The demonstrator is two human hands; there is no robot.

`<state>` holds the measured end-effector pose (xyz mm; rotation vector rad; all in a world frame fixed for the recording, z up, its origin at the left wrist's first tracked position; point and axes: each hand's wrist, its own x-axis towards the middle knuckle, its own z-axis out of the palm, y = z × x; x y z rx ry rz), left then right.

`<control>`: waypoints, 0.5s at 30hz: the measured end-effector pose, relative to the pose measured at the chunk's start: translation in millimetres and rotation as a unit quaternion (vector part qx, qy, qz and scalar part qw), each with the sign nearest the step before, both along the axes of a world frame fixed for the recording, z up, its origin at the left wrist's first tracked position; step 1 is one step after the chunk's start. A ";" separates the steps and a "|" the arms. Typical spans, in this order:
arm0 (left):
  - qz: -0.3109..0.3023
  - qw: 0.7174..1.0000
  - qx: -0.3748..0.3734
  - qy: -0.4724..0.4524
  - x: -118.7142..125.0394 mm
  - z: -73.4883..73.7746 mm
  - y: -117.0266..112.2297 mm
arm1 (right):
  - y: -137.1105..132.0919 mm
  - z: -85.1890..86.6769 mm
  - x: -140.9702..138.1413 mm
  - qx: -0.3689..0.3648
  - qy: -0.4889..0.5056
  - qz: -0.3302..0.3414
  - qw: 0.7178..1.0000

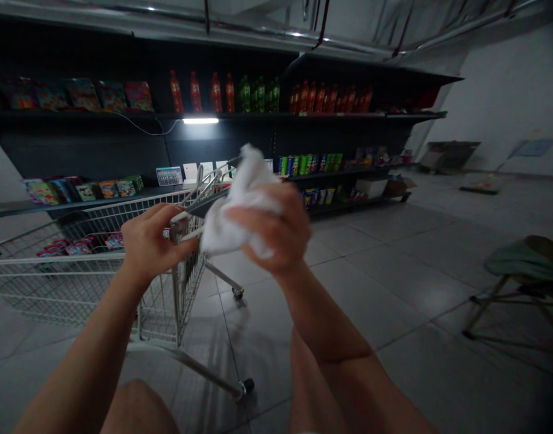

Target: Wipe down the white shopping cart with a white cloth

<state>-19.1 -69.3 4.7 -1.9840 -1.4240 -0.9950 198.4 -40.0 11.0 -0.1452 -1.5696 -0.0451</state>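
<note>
We have our left hand (156,241) curled shut around the handle (179,229) of one wire shopping cart (46,283), which stands at our 9 o'clock. Our right hand (271,226) is closed on one crumpled white cloth (240,205), held up at the centre of our view, just beside the left hand but not touching it. Inside the cart, at about 9 o'clock, we count about four red packets (80,246); two of the cart's caster wheels (238,293) show near the middle and at 6 o'clock.

Ahead at 12 o'clock runs black shelving (100,147) with one lit tube lamp (200,120). On its top shelf we count about six snack bags (82,95), four red bottles (196,92) and a tight group of green bottles (258,94), then about eight more red bottles (331,98) toward 1 o'clock. Lower down are rows of small boxes and green cans (303,164).

Grey tiles (394,283) cover the floor. One folding chair (482,313) with a green cloth (524,259) stands at 3 o'clock, and a pale wall (506,102) rises at 2 o'clock.
</note>
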 end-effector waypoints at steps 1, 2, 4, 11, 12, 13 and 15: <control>-0.001 1.000 0.015 -0.001 -1.4 0.6 -2.5 | 2.8 7.5 7.6 0.004 0.065 -0.014 0.998; -0.006 1.000 0.023 0.000 -3.0 1.1 -5.1 | 7.0 15.8 12.0 -0.013 0.090 -0.001 0.996; -0.020 1.000 0.024 0.004 -6.6 1.7 -10.7 | 20.4 32.4 10.9 -0.087 0.025 0.107 0.990; -0.048 0.996 0.067 0.017 -22.2 1.9 -24.6 | 115.7 66.6 -16.4 -0.279 -0.173 0.210 0.921; -0.053 0.996 0.074 0.018 -24.9 1.7 -25.5 | 132.6 67.7 -16.7 -0.298 -0.170 0.185 0.921; -0.057 0.995 0.077 0.019 -27.6 1.5 -26.3 | 149.5 67.5 -16.2 -0.313 -0.160 0.161 0.922; -0.065 0.994 0.084 0.020 -33.2 1.0 -28.0 | 181.8 63.2 -13.8 -0.320 -0.127 0.111 0.932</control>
